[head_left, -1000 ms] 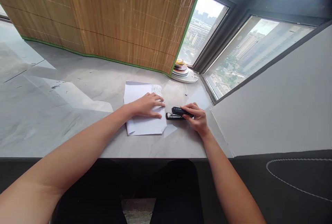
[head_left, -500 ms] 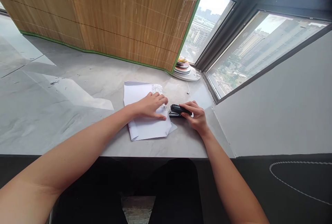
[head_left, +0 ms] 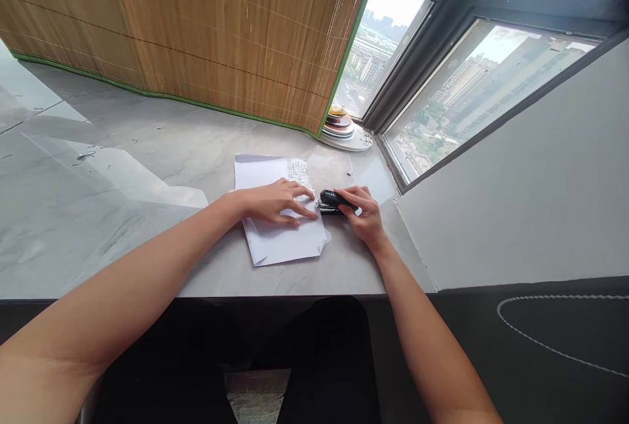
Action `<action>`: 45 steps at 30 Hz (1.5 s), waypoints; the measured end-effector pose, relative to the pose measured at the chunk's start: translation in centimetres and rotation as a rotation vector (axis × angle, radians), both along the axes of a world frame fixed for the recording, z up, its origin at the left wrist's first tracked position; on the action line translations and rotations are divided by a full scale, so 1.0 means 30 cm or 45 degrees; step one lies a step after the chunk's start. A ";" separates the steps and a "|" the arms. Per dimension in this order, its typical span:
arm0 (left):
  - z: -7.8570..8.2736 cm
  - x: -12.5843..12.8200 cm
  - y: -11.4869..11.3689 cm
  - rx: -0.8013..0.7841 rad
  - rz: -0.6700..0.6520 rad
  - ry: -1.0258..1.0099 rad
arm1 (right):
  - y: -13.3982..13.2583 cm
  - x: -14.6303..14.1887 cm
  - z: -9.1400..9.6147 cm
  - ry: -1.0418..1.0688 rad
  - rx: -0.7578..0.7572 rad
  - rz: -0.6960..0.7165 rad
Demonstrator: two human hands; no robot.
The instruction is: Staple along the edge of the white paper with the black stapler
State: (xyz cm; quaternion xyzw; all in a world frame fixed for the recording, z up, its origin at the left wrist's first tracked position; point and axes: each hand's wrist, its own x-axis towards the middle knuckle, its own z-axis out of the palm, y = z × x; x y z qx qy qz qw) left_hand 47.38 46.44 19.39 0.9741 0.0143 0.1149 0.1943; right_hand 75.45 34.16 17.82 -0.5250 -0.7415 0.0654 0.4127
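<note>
A stack of white paper sheets (head_left: 282,240) lies on the grey stone sill (head_left: 147,149). My left hand (head_left: 275,201) rests flat on the sheets with its fingers stretched toward the right edge. My right hand (head_left: 363,214) is closed over a black stapler (head_left: 330,201), whose mouth sits on the right edge of the sheets, just beyond my left fingertips. A strip of many staples (head_left: 298,173) runs along the upper right edge of the paper.
A bamboo blind (head_left: 206,31) with a green border hangs behind the sill. A stack of plates (head_left: 341,130) stands in the window corner. Loose staples (head_left: 81,156) lie scattered at the far left. A white wall (head_left: 515,201) closes the right side.
The stapler has moved left from beside the sheets onto their right edge. The paper has turned slightly, its lower corner swinging right. My left hand stayed pressed on it.
</note>
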 end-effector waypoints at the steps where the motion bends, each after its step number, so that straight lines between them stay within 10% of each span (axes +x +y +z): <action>1: -0.001 0.002 -0.002 0.007 0.003 0.014 | 0.001 -0.002 -0.001 -0.019 0.000 0.003; 45: -0.004 0.001 -0.008 -0.105 0.035 0.009 | -0.012 -0.053 -0.038 -0.398 0.002 -0.086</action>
